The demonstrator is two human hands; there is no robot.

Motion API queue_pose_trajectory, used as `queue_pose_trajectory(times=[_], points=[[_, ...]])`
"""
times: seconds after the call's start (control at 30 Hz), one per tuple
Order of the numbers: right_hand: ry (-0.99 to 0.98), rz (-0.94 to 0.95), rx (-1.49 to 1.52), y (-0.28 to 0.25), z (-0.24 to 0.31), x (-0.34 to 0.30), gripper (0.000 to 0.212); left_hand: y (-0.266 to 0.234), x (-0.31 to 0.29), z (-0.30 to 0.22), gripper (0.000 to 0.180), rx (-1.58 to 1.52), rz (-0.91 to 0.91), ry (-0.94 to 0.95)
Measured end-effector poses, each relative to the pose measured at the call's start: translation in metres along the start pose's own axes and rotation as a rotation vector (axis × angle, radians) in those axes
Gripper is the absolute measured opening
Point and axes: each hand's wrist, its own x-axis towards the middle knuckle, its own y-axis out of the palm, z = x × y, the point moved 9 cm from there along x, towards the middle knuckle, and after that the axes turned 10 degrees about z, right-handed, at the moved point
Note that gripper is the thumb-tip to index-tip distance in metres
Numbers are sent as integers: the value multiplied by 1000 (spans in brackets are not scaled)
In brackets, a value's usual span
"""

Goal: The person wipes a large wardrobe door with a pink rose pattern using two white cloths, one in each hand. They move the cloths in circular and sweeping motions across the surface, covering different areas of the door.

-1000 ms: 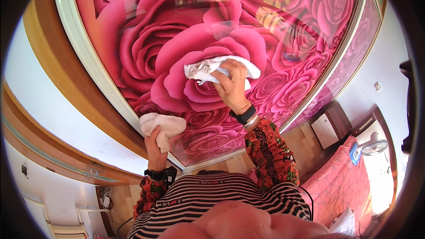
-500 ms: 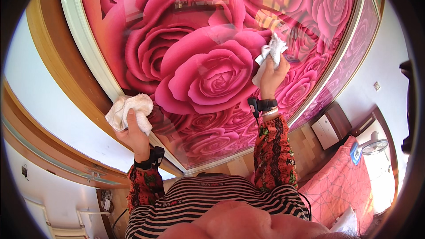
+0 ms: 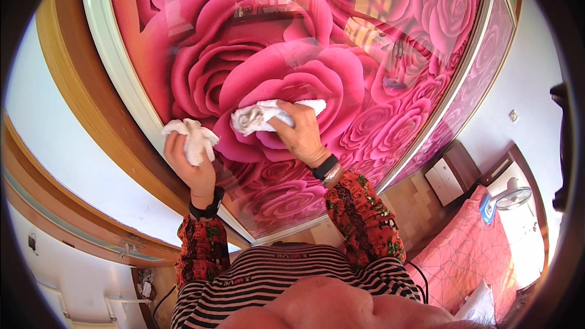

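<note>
A glossy sliding door panel printed with big pink roses stands before me and mirrors a window. My right hand grips a bunched white cloth against the middle of the panel, over the large rose. Both ends of that cloth stick out past the fingers. Closer to the panel's left frame, my left hand is closed on a second cloth, off-white and crumpled. Whether this second cloth touches the frame I cannot tell. Dark bands circle both wrists, below patterned red sleeves.
A pale frame edges the panel on the left, beside a brown wooden door frame. At the right are a bed with a pink cover, a small fan and a brown-and-white cabinet. Wood flooring shows below.
My right hand has swept its cloth from the panel's right side leftward and down to the middle. The left hand has shifted slightly right and turned, still holding its cloth.
</note>
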Motion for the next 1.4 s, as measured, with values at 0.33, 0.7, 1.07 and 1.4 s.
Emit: queue_pose_trajectory(times=[0.33, 0.7, 1.07, 1.4], points=[[596, -395, -42, -74, -141, -62, 45, 29, -43, 1, 57, 266, 284, 180], [188, -98, 40, -8, -30, -18, 49, 21, 2, 0, 56, 113, 214, 123], [292, -103, 133, -44, -91, -49, 49, 29, 113, -57, 64, 154, -68, 166], [365, -197, 182, -62, -129, -62, 45, 113, 30, -94, 53, 394, 349, 388]])
